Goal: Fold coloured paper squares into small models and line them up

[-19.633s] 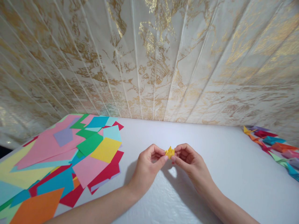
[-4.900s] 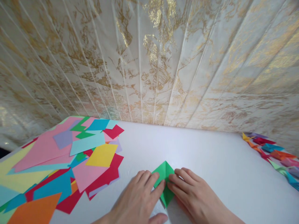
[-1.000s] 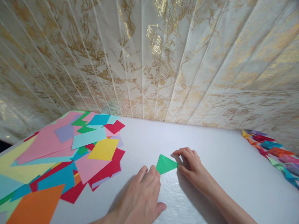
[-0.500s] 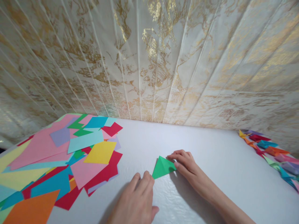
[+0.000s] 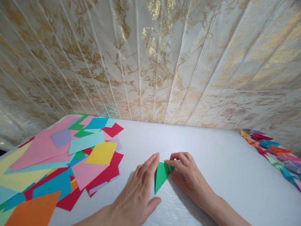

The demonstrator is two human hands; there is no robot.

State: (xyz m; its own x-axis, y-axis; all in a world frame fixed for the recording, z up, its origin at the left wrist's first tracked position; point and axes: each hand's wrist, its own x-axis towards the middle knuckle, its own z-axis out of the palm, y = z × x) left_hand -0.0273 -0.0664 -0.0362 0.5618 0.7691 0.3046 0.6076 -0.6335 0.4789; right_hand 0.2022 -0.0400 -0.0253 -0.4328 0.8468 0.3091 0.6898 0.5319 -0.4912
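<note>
A folded piece of green paper (image 5: 162, 176) lies near the front middle of the white table, one of its points aimed toward me. My right hand (image 5: 184, 171) pinches its right corner between thumb and fingers. Along the left edge of the paper stands my left hand (image 5: 143, 185), fingers stretched forward and thumb held apart, holding nothing. Its fingertips are close to the paper; I cannot tell if they touch it.
Loose sheets of coloured paper (image 5: 94, 153) spread over the left side of the white table (image 5: 141, 141). At the far right, several folded paper figures (image 5: 268, 144) stand in rows. A gold-patterned pleated curtain (image 5: 150, 62) hangs behind the table.
The green paper has turned, its lower point now aimed toward me. My left hand has moved forward and straightened its fingers beside it. My right hand has shifted slightly but keeps its pinch.
</note>
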